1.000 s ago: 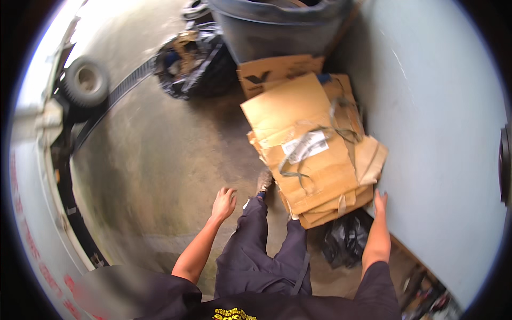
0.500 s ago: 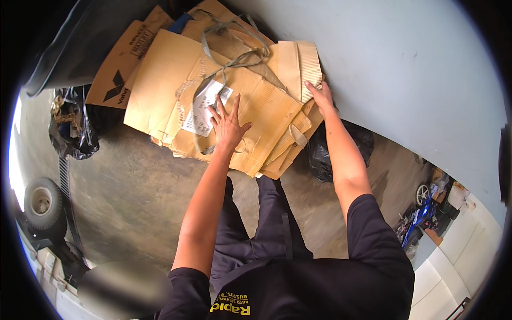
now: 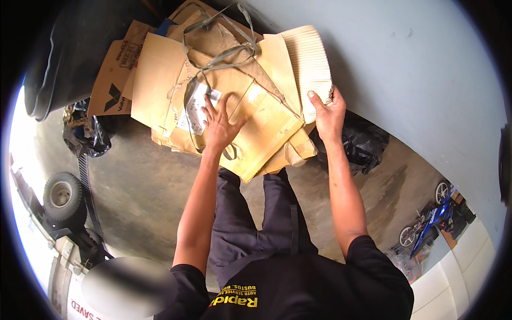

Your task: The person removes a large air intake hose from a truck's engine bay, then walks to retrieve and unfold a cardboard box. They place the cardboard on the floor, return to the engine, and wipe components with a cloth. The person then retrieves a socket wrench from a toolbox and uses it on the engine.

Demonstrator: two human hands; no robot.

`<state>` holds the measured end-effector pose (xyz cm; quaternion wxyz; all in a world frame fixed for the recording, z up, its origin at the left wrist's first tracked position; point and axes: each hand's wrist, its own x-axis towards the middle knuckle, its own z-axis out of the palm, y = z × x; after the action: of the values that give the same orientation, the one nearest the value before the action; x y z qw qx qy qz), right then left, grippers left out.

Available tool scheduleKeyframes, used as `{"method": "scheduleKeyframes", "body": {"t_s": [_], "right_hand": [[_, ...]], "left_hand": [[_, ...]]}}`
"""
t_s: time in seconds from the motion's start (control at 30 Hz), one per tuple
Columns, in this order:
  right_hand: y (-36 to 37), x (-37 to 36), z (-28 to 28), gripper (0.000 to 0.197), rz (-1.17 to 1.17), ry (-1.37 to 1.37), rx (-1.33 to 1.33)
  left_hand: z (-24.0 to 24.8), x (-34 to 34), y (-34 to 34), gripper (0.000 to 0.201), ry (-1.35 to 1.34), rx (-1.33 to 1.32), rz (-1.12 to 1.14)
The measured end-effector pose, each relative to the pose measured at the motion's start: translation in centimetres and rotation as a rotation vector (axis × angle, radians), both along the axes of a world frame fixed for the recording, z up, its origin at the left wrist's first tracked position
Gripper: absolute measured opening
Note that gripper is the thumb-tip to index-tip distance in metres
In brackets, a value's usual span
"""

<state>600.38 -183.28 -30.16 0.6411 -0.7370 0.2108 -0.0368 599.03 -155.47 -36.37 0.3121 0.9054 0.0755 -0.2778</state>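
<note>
A stack of flattened cardboard boxes [image 3: 266,120] lies tilted in front of me at about leg height. My left hand [image 3: 220,125] rests on top with its fingers spread, beside a white label [image 3: 198,109]. With my right hand [image 3: 329,114] I grip the edge of a corrugated cardboard piece [image 3: 308,58] at the stack's right side, thumb on top. The fingers beneath it are mostly hidden. A dark grey strap [image 3: 226,57] lies loosely looped over the upper part of the stack. Another printed brown carton [image 3: 109,90] sticks out at the left.
Black plastic bags lie on the floor at the right [image 3: 365,141] and the left [image 3: 88,130]. A pale blue-grey panel [image 3: 416,80] borders the right. Farther off are a wheel with a tyre [image 3: 63,196] and a blue motorcycle [image 3: 429,224].
My right hand has lifted the corrugated piece's edge, which now bends upward and shows more of its ribbed face. My left hand stays spread on the stack, shifted slightly left.
</note>
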Motion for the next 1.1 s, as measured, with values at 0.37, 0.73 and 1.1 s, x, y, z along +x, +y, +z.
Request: {"method": "scheduleKeyframes", "body": {"t_s": [0.37, 0.73, 1.1], "right_hand": [[-1.9, 1.7, 3.5, 0.028, -0.109, -0.043, 0.063], [-3.8, -0.5, 0.5, 0.032, -0.124, 0.022, 0.409], [-3.6, -1.0, -1.1, 0.032, -0.158, 0.035, 0.638]], "left_hand": [[3.0, 9.4, -4.2, 0.111, -0.397, -0.022, -0.978], [0.5, 10.3, -6.3, 0.096, -0.335, 0.040, -1.150], [1.1, 10.6, -7.6, 0.091, -0.407, -0.063, -1.138]]}}
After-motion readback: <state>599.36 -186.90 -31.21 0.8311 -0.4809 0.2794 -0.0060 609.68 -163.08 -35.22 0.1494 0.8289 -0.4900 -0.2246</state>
